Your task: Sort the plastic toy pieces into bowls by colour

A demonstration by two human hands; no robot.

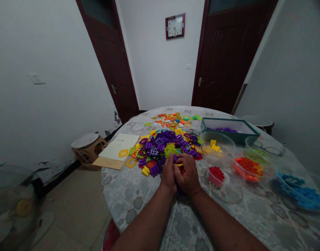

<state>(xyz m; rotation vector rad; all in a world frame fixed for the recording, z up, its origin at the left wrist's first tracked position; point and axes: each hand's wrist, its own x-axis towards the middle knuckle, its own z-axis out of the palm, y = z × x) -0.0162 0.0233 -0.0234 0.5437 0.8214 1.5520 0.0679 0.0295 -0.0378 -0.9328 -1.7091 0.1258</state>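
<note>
My left hand and my right hand are pressed together at the near edge of a big pile of plastic building pieces, mostly purple with some yellow, green and orange. Fingers of both hands are curled closed. A bit of purple plastic shows at my left fingertips, and orange and yellow bits show under my right fingers. Most of what lies between the palms is hidden. A lime-green gear-shaped piece lies just beyond the hands.
Clear plastic bowls stand at right: yellow pieces, red pieces, orange pieces, blue pieces. Behind them is a green-edged box holding purple pieces. Glasses lie nearby. An open notebook is at left; orange pieces lie farther back.
</note>
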